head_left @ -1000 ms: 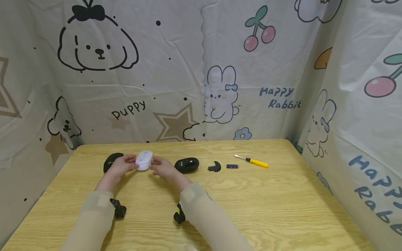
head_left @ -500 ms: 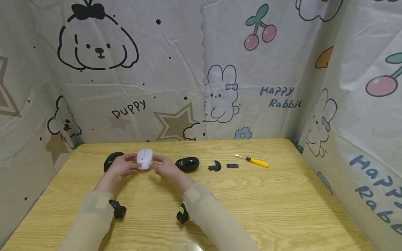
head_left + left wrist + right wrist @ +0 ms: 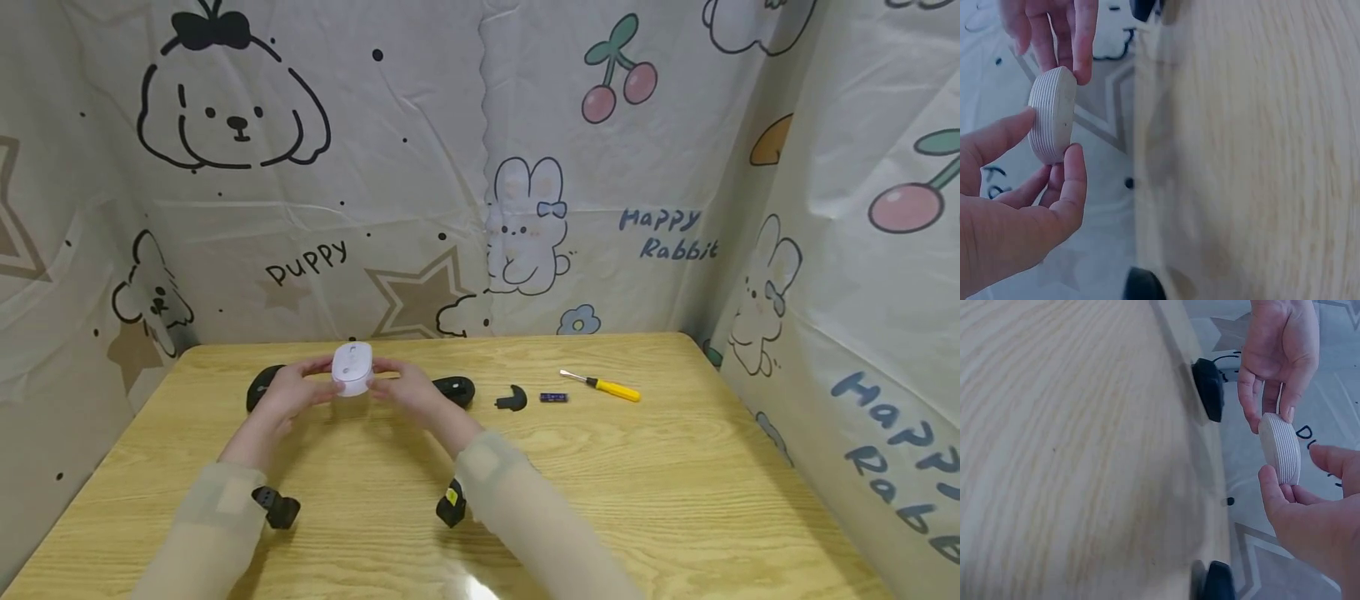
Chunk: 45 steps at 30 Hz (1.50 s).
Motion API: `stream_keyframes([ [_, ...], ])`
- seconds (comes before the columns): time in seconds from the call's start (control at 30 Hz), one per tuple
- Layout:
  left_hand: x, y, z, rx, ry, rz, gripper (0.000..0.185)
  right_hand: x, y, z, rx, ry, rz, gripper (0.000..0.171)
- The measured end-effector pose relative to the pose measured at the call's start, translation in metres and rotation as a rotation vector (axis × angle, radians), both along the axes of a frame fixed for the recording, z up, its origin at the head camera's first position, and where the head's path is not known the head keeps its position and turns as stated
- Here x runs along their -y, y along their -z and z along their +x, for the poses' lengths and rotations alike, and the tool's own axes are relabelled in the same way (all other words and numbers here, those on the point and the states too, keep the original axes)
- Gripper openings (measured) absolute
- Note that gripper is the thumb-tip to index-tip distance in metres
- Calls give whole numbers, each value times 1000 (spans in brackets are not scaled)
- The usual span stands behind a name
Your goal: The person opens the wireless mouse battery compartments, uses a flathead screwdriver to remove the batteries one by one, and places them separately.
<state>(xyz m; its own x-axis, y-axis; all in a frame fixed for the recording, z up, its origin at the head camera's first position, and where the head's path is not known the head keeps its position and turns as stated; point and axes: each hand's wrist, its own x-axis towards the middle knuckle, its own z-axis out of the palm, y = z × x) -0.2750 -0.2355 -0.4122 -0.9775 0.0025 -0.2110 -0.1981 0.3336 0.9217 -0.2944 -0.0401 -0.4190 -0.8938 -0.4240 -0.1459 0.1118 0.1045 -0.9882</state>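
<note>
A white computer mouse point(image 3: 352, 368) is held up between both hands, over the far part of the table. My left hand point(image 3: 300, 392) grips its left side, thumb and fingers on its edge; the left wrist view shows the mouse's ridged rim point(image 3: 1044, 115) between them. On the other side my right hand point(image 3: 408, 392) supports it; in the right wrist view its fingertips point(image 3: 1269, 478) touch the rim while the thumb stands a little apart. One black mouse point(image 3: 261, 388) lies beside my left hand, partly hidden. Another black mouse point(image 3: 457, 391) sits behind my right hand, also partly covered.
To the right, in a loose row, lie a small black curved piece point(image 3: 514, 399), a battery point(image 3: 554, 397) and a yellow-handled screwdriver point(image 3: 618, 390). The wooden table point(image 3: 637, 492) ends at a printed curtain point(image 3: 420, 183) at the back.
Both hands have carried the white mouse slightly up and to the right. My right hand now covers more of the black mouse behind it. The other things have stayed put.
</note>
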Motion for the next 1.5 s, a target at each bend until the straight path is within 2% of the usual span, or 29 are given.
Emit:
stream_keyframes([
  [0.4,-35,-31,16,-92,11,3,68,-35,-26,1,16,-4,-99,43],
  [0.63,-57,-47,25,-124,-1,-25,68,-59,-42,5,-21,-17,-125,41],
  [0.87,-78,-59,35,-144,23,17,66,-82,-58,15,-46,-1,-95,38],
  [1.07,-98,-68,44,-171,41,71,63,-104,-72,26,-74,12,-80,35],
  [1.23,-112,-72,52,-187,49,57,62,-119,-82,36,-79,36,-66,32],
  [1.5,-130,-71,65,-218,74,93,60,-142,-84,47,-73,75,-9,32],
])
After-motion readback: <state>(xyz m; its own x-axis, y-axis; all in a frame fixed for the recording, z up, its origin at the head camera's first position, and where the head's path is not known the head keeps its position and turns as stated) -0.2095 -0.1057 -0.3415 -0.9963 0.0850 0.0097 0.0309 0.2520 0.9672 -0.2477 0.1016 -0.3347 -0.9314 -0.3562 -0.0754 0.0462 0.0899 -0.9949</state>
